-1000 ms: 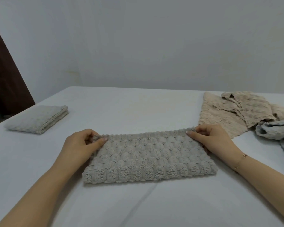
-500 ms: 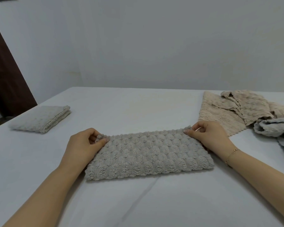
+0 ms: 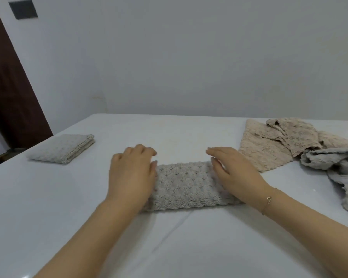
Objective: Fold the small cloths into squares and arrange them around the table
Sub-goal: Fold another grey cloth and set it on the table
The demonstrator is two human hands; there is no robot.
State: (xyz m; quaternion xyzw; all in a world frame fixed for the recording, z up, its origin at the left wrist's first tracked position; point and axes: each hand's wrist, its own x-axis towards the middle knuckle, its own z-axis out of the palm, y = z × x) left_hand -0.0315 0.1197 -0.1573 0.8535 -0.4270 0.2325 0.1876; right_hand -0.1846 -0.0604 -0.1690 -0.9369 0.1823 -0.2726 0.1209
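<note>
Grey cloth long axis left-right, apparently flat, hands at ends

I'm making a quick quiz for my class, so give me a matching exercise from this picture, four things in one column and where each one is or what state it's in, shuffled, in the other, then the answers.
Things:
1. half-folded grey cloth
2. folded grey cloth
3. beige cloths
4. crumpled blue-grey cloth

Places or states:
A. loose and unfolded, far right of the table
B. finished, lying alone at the far left
C. bunched at the right edge, trailing toward the near side
D. in the middle, under the left hand and right hand

Pairs: 1-D, 2-B, 3-A, 4-C
</note>
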